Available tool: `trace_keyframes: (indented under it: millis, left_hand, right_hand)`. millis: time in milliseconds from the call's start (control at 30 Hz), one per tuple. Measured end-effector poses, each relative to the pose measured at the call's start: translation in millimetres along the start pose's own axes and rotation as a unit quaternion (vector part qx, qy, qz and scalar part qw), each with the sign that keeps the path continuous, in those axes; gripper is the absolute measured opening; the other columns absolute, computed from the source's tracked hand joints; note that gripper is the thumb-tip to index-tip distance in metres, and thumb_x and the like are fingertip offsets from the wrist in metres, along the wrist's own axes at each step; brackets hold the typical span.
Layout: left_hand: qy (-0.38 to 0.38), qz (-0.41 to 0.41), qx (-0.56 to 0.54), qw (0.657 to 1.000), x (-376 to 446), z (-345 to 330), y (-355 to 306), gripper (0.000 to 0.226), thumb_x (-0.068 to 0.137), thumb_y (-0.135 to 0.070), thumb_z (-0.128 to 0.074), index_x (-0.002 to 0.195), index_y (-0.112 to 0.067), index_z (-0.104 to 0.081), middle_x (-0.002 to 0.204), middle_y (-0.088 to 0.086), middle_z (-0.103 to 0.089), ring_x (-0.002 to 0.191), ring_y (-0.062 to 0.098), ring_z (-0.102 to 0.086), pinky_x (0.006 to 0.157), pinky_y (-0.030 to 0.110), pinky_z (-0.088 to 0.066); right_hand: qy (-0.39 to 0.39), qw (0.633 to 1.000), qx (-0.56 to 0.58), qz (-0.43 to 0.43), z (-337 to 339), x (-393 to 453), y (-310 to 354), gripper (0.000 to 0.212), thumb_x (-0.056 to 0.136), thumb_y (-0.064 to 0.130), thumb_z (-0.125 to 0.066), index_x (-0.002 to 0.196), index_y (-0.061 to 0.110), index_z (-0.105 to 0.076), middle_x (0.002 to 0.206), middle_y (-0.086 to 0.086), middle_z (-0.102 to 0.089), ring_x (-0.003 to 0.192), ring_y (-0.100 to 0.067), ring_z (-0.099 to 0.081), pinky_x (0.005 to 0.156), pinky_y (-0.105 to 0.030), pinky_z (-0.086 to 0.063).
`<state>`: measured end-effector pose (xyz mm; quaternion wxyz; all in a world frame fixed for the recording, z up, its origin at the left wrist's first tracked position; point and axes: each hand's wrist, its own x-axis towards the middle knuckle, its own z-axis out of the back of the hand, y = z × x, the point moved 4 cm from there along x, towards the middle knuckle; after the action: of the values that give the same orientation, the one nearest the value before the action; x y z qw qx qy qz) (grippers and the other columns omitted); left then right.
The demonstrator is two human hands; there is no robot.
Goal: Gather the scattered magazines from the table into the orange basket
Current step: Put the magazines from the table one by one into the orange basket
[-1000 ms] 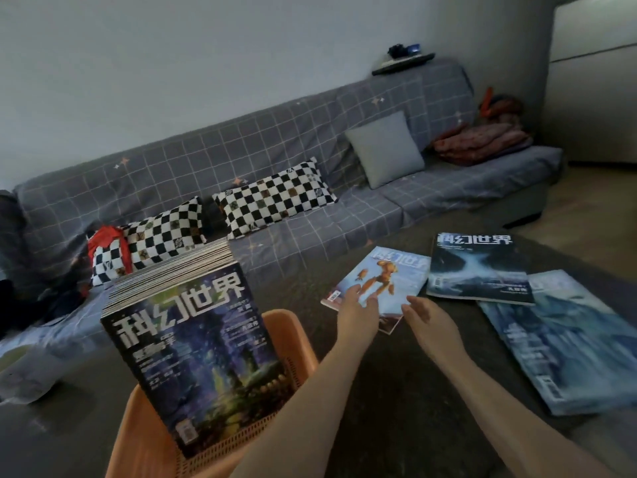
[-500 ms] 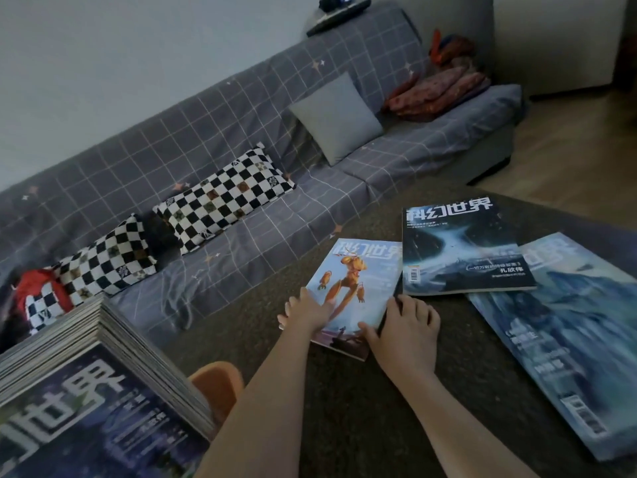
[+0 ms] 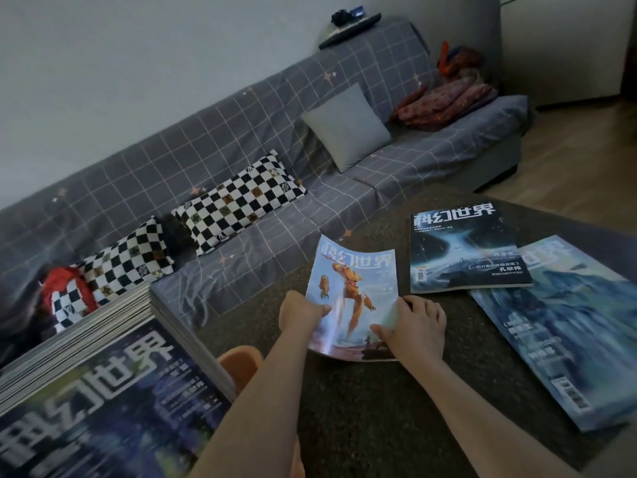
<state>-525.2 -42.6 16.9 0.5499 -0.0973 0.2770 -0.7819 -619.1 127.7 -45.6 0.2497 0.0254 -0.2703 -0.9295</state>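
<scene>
A light-blue magazine (image 3: 358, 288) with an orange robot on its cover is lifted off the dark table (image 3: 379, 408), its far edge tilted up. My left hand (image 3: 300, 312) grips its left edge. My right hand (image 3: 413, 329) holds its near right corner, thumb on the cover. A dark magazine (image 3: 462, 250) lies flat to the right, partly overlapping a large pale-blue magazine (image 3: 565, 332). Only a bit of the orange basket's rim (image 3: 241, 363) shows at lower left, behind a thick stack of magazines (image 3: 103, 374) standing in it.
A grey checked sofa (image 3: 241, 167) runs along the table's far side with black-and-white checkered cushions (image 3: 238, 205), a grey cushion (image 3: 348, 125) and folded blankets (image 3: 448, 101). Wooden floor (image 3: 586, 160) lies to the right.
Both hands went from resting on the robot-cover magazine to gripping it, and it has risen off the table with its far edge tilted up. The camera view shifted closer.
</scene>
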Motion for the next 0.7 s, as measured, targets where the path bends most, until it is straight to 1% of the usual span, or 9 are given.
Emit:
trace_keyframes:
  millis: [67, 167, 233, 300, 367, 433, 500, 567, 700]
  left_hand:
    - [-0.007, -0.013, -0.053, 0.998, -16, 11, 1, 0.045, 0.080, -0.024, -0.076, 0.112, -0.009, -0.049, 0.110, 0.012, -0.060, 0.090, 0.022, -0.058, 0.069, 0.034, -0.050]
    - [-0.042, -0.033, -0.114, 0.992, -45, 32, 6, 0.040, 0.081, -0.026, -0.075, 0.105, -0.013, -0.046, 0.106, 0.008, -0.061, 0.084, 0.020, -0.057, 0.058, 0.029, -0.044]
    - [-0.059, -0.036, -0.152, 0.986, -67, 47, 11, 0.042, 0.081, -0.028, -0.075, 0.110, -0.013, -0.048, 0.106, 0.005, -0.061, 0.084, 0.019, -0.060, 0.061, 0.030, -0.049]
    - [-0.067, -0.034, -0.201, 0.977, -89, 61, 18, 0.045, 0.081, -0.027, -0.075, 0.115, -0.014, -0.049, 0.103, 0.004, -0.063, 0.081, 0.018, -0.066, 0.069, 0.035, -0.057]
    - [-0.067, -0.040, -0.250, 0.965, -108, 75, 28, 0.040, 0.081, -0.027, -0.075, 0.110, -0.016, -0.050, 0.098, 0.003, -0.065, 0.075, 0.018, -0.069, 0.070, 0.039, -0.060]
    - [-0.063, -0.048, -0.292, 0.953, -124, 89, 40, 0.033, 0.080, -0.026, -0.075, 0.100, -0.020, -0.049, 0.096, 0.003, -0.067, 0.076, 0.020, -0.071, 0.071, 0.042, -0.061]
    - [-0.070, -0.056, -0.316, 0.945, -139, 103, 51, 0.033, 0.078, -0.028, -0.077, 0.093, -0.024, -0.048, 0.094, 0.002, -0.067, 0.077, 0.021, -0.071, 0.071, 0.045, -0.061]
    - [-0.085, -0.063, -0.328, 0.939, -154, 117, 61, 0.033, 0.076, -0.030, -0.078, 0.088, -0.028, -0.047, 0.092, -0.001, -0.066, 0.078, 0.020, -0.071, 0.070, 0.046, -0.061]
    - [-0.121, -0.088, -0.351, 0.924, -183, 147, 83, 0.033, 0.074, -0.032, -0.080, 0.088, -0.029, -0.051, 0.090, -0.003, -0.068, 0.076, 0.017, -0.070, 0.065, 0.043, -0.061]
  right_hand:
    - [0.026, 1.000, 0.004, -0.006, 2, -6, 1, 0.069, 0.079, 0.063, -0.053, 0.134, 0.022, -0.043, 0.144, -0.002, -0.036, 0.134, -0.025, -0.025, 0.113, -0.042, -0.010]
    - [0.064, 0.997, 0.041, -0.028, 9, -17, 5, 0.066, 0.080, 0.065, -0.049, 0.132, 0.023, -0.048, 0.143, -0.003, -0.039, 0.134, -0.025, -0.027, 0.113, -0.044, -0.011]
    - [0.091, 0.993, 0.071, -0.039, 14, -27, 8, 0.066, 0.082, 0.066, -0.046, 0.131, 0.022, -0.049, 0.137, -0.005, -0.047, 0.131, -0.025, -0.033, 0.112, -0.044, -0.015]
    - [0.127, 0.982, 0.129, -0.054, 22, -41, 12, 0.063, 0.084, 0.064, -0.044, 0.128, 0.020, -0.051, 0.125, -0.006, -0.056, 0.121, -0.025, -0.045, 0.107, -0.043, -0.027]
    - [0.161, 0.941, 0.290, -0.073, 30, -57, 18, 0.054, 0.086, 0.054, -0.052, 0.123, 0.014, -0.053, 0.113, -0.006, -0.060, 0.104, -0.022, -0.056, 0.094, -0.040, -0.041]
    - [0.172, 0.884, 0.429, -0.076, 43, -75, 26, 0.042, 0.086, 0.040, -0.060, 0.116, 0.013, -0.053, 0.108, -0.006, -0.061, 0.094, -0.018, -0.059, 0.082, -0.035, -0.046]
    - [0.161, 0.863, 0.474, -0.058, 57, -91, 34, 0.033, 0.085, 0.033, -0.063, 0.110, 0.015, -0.052, 0.105, -0.005, -0.062, 0.091, -0.017, -0.061, 0.079, -0.034, -0.049]
    - [0.148, 0.849, 0.505, -0.043, 69, -107, 44, 0.032, 0.085, 0.029, -0.063, 0.112, 0.014, -0.052, 0.104, -0.004, -0.063, 0.090, -0.018, -0.063, 0.077, -0.034, -0.050]
    - [0.143, 0.838, 0.526, -0.004, 86, -133, 67, 0.032, 0.085, 0.027, -0.064, 0.111, 0.016, -0.053, 0.106, -0.004, -0.064, 0.093, -0.019, -0.063, 0.083, -0.039, -0.051]
